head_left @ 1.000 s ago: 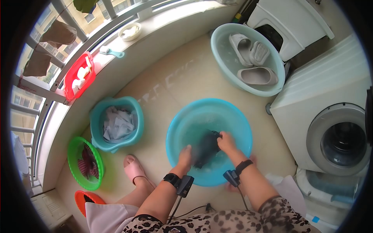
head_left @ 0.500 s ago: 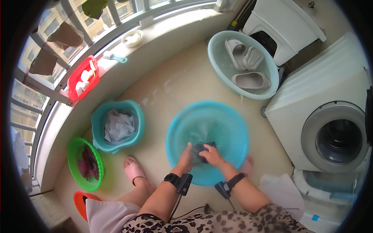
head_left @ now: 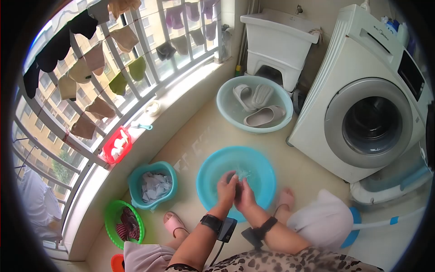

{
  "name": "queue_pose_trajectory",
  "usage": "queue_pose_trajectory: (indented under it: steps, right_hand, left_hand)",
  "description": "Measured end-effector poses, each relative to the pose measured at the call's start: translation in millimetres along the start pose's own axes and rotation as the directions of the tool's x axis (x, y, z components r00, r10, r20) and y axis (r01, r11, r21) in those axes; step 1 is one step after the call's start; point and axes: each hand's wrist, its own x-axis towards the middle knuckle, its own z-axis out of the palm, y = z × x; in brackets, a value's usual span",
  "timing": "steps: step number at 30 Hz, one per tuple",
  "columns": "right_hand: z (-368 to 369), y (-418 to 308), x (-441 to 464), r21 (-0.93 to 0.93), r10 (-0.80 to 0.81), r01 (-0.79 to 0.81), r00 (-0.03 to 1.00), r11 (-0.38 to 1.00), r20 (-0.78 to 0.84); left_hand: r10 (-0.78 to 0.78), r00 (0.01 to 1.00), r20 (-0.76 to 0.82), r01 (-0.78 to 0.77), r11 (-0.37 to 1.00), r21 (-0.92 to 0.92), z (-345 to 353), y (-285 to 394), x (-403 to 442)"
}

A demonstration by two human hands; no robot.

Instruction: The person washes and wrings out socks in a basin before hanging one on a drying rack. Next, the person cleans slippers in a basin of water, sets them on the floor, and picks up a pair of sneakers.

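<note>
A large blue basin point(head_left: 209, 163) stands on the floor in front of me, with water in it. Over it, my left hand point(head_left: 226, 191) and my right hand point(head_left: 246, 196) are close together, fingers closed around a small dark cloth point(head_left: 237, 189). Most of the cloth is hidden between the palms, so its exact kind does not show. Splashes and ripples mark the water just beyond my fingertips.
Grey slippers point(head_left: 264, 116) lie in a pale basin point(head_left: 222, 111) farther back. To the right stands a washing machine point(head_left: 317, 118). At left are a teal tub point(head_left: 136, 188) of white cloth and a green basket point(head_left: 110, 222) of dark red cloth. Socks point(head_left: 124, 38) hang along the railing.
My view has tilted upward, showing more of the railing and washing machine. My hands have come together around the dark cloth, which was spread more loosely between them before.
</note>
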Motion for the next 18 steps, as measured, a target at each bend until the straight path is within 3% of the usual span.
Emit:
queue_pose_trajectory:
  steps: [1,4,7,8,10,11,12,14,17,18]
  right_hand:
    - [-13,-1,4,-0.02,-0.034,0.034,0.999,0.999,-0.025]
    - [-51,2,22,-0.122,-0.069,0.08,0.993,0.989,0.094]
    - [-17,-19,-22,0.304,0.188,-0.199,0.98,0.932,0.066]
    - [-5,-27,-39,0.34,0.205,-0.263,0.959,0.903,0.196]
    - [-6,-28,-31,0.204,0.196,-0.245,0.952,0.948,0.234]
    - [-5,-27,-27,0.138,0.189,-0.229,0.949,0.964,0.253]
    - [9,-23,-38,0.151,0.114,-0.149,0.969,0.977,0.218]
    - [28,-18,-54,0.163,0.028,-0.054,0.987,0.985,0.158]
    - [31,-13,-49,0.181,-0.022,-0.006,0.989,0.983,0.15]
    - [29,-12,-44,0.193,-0.039,0.009,0.987,0.981,0.154]
  left_hand:
    - [-0.099,0.994,0.05,0.106,0.983,-0.148,2,24,-7]
    - [-0.228,0.942,0.245,0.3,0.898,-0.32,12,62,-24]
    - [-0.224,0.913,0.339,0.346,0.867,-0.359,18,64,-30]
    - [-0.227,0.924,0.308,0.321,0.898,-0.3,17,59,-28]
    - [-0.079,0.974,0.211,0.054,0.991,0.121,6,29,-17]
    - [0.014,0.981,0.193,-0.08,0.939,0.335,2,20,-16]
    - [0.22,0.95,0.219,-0.301,0.828,0.473,1,19,-19]
    - [0.561,0.745,0.362,-0.631,0.415,0.656,1,20,-22]
    - [0.555,0.644,0.526,-0.654,0.042,0.756,-5,27,-17]
    - [0.535,0.652,0.538,-0.657,0.042,0.753,-4,27,-17]
